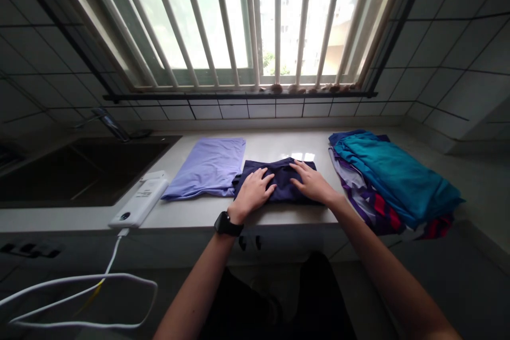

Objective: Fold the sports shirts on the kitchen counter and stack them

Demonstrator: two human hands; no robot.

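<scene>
A folded dark navy garment [281,183] lies flat on the white counter, in front of the window. My left hand [255,188] rests on its left part, fingers spread and pointing up and to the right. On its right part lies my right hand [311,180], also with fingers apart. Both palms press on the cloth without gripping it. Just left of the navy garment, touching or nearly touching it, is a folded lavender garment [211,166]. A black watch [228,224] is on my left wrist.
At the right of the counter [215,218] sits a pile of clothes with a teal garment [398,175] on top. A white power bank [139,199] with a white cable [111,260] lies near the dark sink [75,170] and faucet [111,125]. A barred window [247,37] is behind.
</scene>
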